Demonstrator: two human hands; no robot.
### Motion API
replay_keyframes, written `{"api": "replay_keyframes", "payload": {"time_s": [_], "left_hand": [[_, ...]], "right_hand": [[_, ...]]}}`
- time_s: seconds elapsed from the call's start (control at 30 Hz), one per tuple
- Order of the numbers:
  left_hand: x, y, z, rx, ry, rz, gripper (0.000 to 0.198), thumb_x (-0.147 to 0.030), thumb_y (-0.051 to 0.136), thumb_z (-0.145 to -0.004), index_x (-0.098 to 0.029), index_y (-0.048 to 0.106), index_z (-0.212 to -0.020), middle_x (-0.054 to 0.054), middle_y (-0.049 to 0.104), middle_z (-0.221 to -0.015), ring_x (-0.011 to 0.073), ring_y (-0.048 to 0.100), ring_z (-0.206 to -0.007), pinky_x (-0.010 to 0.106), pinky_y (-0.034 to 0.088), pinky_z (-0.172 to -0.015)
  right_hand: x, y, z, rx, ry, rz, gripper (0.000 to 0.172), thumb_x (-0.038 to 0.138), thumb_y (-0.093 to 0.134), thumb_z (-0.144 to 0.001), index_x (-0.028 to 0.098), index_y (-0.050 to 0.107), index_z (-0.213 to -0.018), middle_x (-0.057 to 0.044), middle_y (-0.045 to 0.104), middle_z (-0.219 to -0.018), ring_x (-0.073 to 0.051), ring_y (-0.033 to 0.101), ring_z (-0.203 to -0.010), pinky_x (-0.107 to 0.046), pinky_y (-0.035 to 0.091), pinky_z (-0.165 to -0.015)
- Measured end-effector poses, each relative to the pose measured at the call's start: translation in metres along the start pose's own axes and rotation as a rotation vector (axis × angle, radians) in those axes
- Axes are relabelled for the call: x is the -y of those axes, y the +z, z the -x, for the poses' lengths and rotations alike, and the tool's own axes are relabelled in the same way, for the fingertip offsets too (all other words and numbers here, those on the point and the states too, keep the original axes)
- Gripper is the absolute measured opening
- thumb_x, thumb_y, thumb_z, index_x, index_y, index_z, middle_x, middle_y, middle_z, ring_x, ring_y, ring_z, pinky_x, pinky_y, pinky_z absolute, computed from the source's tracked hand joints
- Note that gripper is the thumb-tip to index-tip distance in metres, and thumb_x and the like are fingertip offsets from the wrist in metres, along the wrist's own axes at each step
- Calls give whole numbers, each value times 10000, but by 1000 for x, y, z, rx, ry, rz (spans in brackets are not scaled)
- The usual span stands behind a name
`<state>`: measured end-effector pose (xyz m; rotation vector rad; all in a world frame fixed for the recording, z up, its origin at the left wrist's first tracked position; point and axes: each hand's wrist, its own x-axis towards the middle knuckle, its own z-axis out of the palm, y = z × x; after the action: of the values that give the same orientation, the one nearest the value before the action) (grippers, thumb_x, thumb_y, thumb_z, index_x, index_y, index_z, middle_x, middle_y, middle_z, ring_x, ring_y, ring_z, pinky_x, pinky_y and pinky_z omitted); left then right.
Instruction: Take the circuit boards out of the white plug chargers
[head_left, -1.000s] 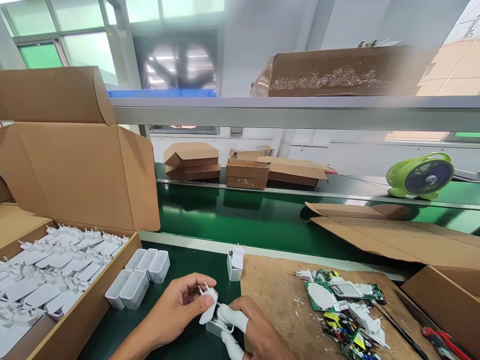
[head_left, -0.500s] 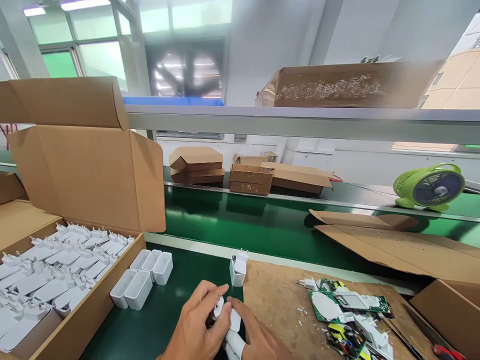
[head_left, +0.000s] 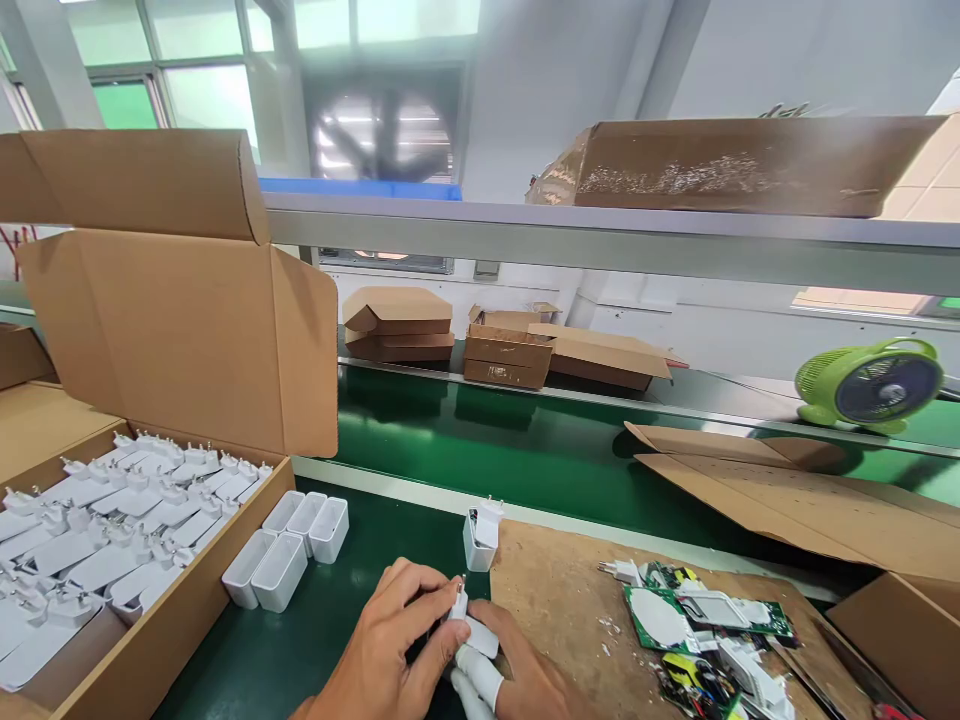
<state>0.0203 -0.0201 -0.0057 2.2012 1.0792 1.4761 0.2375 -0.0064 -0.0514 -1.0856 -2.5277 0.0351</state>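
Near the bottom centre, my left hand (head_left: 401, 645) pinches a small white plug piece (head_left: 459, 602) with metal pins between thumb and fingers. My right hand (head_left: 529, 665) is closed around a white plastic part (head_left: 480, 638), touching the plug piece; white coverings show on some of its fingers. Just above the hands stands a white container (head_left: 480, 540) with a white piece in it. Several small white bins (head_left: 279, 572) sit to the left on the green surface. Farther left, an open carton (head_left: 180, 600) holds rows of white plug parts (head_left: 142, 500).
A brown board (head_left: 555, 600) on the right carries circuit boards (head_left: 660, 617) and loose parts. Cardboard flaps (head_left: 787, 490) and a green fan (head_left: 870, 385) are beyond. A shelf (head_left: 600, 235) with a long box (head_left: 750, 165) crosses above; small cartons (head_left: 508, 355) stand behind.
The view has shifted slightly. The plug piece between my fingers now stands more upright with its pins showing, and both hands remain close together around the white parts.
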Motion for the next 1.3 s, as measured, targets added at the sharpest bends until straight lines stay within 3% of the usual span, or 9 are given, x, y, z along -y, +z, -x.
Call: {"api": "replay_keyframes", "payload": {"time_s": [0.17, 0.3, 0.5, 0.6, 0.73, 0.83, 1.03, 1.17, 1.3], "left_hand": [[3, -7, 1, -25, -81, 12, 310, -240, 548, -1081, -210, 698, -1351, 95, 702, -1140, 193, 669, -1033, 300, 579, -901], [5, -19, 0, -114, -303, 44, 316, -314, 477, -1115, -281, 687, -1348, 72, 655, -1305, 186, 649, -1206, 304, 534, -1042], [7, -28, -8, -368, -437, 101, 349, -476, 465, -1103, -285, 723, -1238, 53, 692, -1236, 200, 671, -1093, 338, 571, -966], [13, -29, -6, -359, -480, 84, 371, -522, 481, -1086, -279, 727, -1222, 60, 697, -1237, 218, 671, -1103, 372, 569, -977], [16, -26, -2, -317, -477, 101, 382, -515, 457, -1097, -272, 721, -1227, 63, 688, -1253, 213, 666, -1111, 378, 562, -986], [13, -22, -5, -312, -429, 135, 357, -472, 436, -1116, -271, 711, -1222, 53, 693, -1223, 195, 667, -1085, 354, 561, -964], [27, -15, 0, -118, -358, 10, 329, -381, 397, -1130, -256, 643, -1308, 85, 681, -1288, 217, 659, -1180, 403, 563, -1039], [52, -8, 16, 204, -267, -310, 410, -274, 391, -1099, -203, 536, -1476, 153, 646, -1436, 326, 576, -1356, 583, 515, -1119], [61, -2, 23, 343, -228, -488, 442, -163, 371, -1060, -175, 591, -1444, 168, 598, -1524, 402, 506, -1432, 662, 496, -1100]], "right_hand": [[2, -15, -7, 74, -71, -39, 452, 57, 527, -778, 241, 648, -1172, -105, 699, -1224, -207, 743, -859, -266, 625, -788], [10, -44, -15, -93, -118, -128, 446, 98, 488, -972, 258, 568, -1381, -116, 662, -1310, -196, 735, -1064, -261, 604, -936], [17, -51, -17, -5, -52, -199, 568, 73, 523, -871, 342, 613, -1362, -43, 738, -1205, -203, 764, -937, -247, 624, -859], [20, -53, -15, 5, 9, -154, 596, 97, 591, -830, 359, 601, -1366, -29, 760, -1198, -226, 773, -895, -270, 637, -829], [22, -49, -12, -111, -4, -247, 539, 144, 494, -987, 368, 522, -1476, -38, 720, -1292, -197, 752, -1031, -263, 607, -937], [20, -39, -10, -63, -11, -294, 547, 108, 518, -935, 334, 575, -1431, -53, 721, -1256, -194, 745, -1010, -232, 602, -910], [14, -29, -7, 35, 3, -220, 531, 118, 564, -897, 341, 610, -1376, -43, 705, -1294, -194, 752, -929, -225, 609, -895], [12, -34, -9, -137, -31, -268, 531, 130, 517, -974, 361, 563, -1449, -42, 706, -1306, -191, 747, -1027, -234, 603, -947], [11, -36, -8, -150, -34, -299, 534, 123, 512, -980, 343, 565, -1464, -66, 701, -1334, -207, 736, -1096, -257, 609, -968]]}}
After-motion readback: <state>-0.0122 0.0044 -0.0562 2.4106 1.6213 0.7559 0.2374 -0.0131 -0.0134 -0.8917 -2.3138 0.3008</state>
